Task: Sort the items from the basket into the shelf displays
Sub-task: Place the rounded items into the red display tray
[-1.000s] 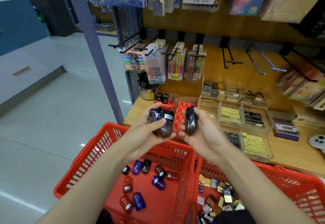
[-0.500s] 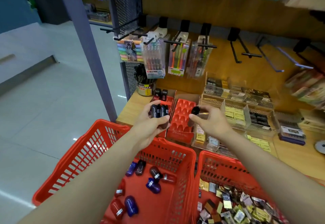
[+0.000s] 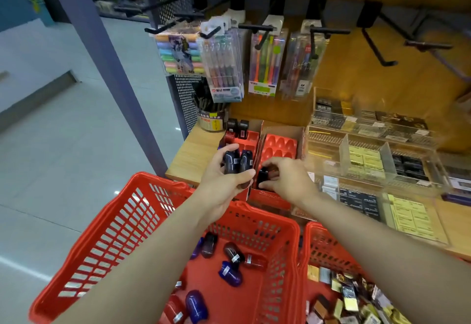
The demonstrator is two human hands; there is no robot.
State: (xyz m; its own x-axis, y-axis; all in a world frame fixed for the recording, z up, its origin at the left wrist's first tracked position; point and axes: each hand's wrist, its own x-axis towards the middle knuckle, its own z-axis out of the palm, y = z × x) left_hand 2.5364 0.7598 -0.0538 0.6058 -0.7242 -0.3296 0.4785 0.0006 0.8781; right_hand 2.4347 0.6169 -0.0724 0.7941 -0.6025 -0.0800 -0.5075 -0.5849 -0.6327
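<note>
My left hand [image 3: 224, 183] grips two dark capsule-shaped items [image 3: 237, 162], held upright just above the left red display tray [image 3: 251, 136]. My right hand [image 3: 285, 178] pinches a single dark capsule item [image 3: 263, 176] at the front row of the right red tray [image 3: 280, 145], whose moulded pockets behind it show bare. Two dark items [image 3: 237, 125] stand at the back of the left tray. The left red basket [image 3: 127, 221] below my arms holds several blue, purple and red capsule items [image 3: 230, 272].
A second red basket [image 3: 328, 247] at the right holds several small packets. Clear acrylic bins [image 3: 382, 160] with small boxes fill the wooden shelf [image 3: 191, 155] to the right. Pen packs [image 3: 221, 64] hang from hooks above. A pen cup [image 3: 212, 117] stands left of the trays.
My right hand has brought its dark item down and toward me, from over the tray's far edge to its front row. My left hand keeps its two items, nearly still.
</note>
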